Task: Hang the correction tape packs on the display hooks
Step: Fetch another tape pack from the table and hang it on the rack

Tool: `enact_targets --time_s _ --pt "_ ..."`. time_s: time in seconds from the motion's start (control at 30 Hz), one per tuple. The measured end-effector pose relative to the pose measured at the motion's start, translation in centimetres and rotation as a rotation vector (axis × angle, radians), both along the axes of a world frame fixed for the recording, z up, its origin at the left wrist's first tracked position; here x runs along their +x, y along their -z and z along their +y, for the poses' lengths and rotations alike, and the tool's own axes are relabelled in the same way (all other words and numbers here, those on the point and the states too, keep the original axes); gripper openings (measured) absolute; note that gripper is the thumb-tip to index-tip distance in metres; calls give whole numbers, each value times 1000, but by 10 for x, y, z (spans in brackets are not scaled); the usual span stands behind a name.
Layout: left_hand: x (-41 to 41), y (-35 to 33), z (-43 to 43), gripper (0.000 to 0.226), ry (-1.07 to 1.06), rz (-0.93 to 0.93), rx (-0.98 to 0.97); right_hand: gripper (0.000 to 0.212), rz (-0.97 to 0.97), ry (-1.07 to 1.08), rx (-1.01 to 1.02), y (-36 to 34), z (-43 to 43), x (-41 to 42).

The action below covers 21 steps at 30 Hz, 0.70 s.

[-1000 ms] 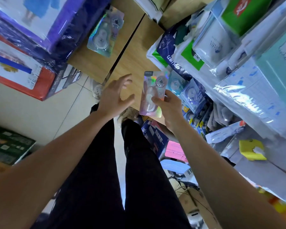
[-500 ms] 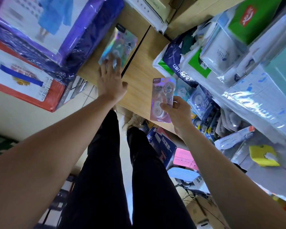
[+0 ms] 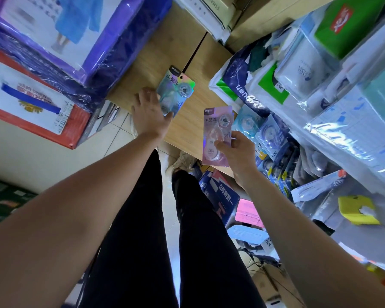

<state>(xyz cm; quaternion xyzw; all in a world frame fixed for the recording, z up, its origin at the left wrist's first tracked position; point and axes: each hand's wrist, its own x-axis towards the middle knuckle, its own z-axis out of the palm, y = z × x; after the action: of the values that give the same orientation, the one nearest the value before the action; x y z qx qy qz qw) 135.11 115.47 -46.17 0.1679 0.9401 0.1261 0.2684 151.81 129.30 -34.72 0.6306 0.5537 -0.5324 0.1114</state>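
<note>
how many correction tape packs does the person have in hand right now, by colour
teal holographic blister-card correction tape pack, held by the left hand: 1
pink blister-card correction tape pack, held up by the right hand: 1
total: 2

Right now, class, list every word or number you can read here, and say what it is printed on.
"20": pink pack, pinched by the right hand.
"20": blue pack, gripped by the left hand.
Chinese print on both packs, the red box and the dark blue bag: too blurred to read.
</note>
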Motion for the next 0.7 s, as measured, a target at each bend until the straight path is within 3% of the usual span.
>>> enact_targets --time_s 0.13,0.27,0.43,0.57,0.7 --pt "0 -9 1 60 -44 -19 82 26 -11 6 13 -4 6 6" --pt "7 -28 -4 60 -131 -168 277 25 -5 39 15 -9 7 15" --pt "16 -60 -18 56 -90 -243 419 24 -5 36 38 -27 6 26" --pt "27 -110 -26 39 -55 -241 470 24 44 52 43 -58 5 40" --pt "31 -183 -30 37 28 -237 550 19 109 85 33 -107 3 54"
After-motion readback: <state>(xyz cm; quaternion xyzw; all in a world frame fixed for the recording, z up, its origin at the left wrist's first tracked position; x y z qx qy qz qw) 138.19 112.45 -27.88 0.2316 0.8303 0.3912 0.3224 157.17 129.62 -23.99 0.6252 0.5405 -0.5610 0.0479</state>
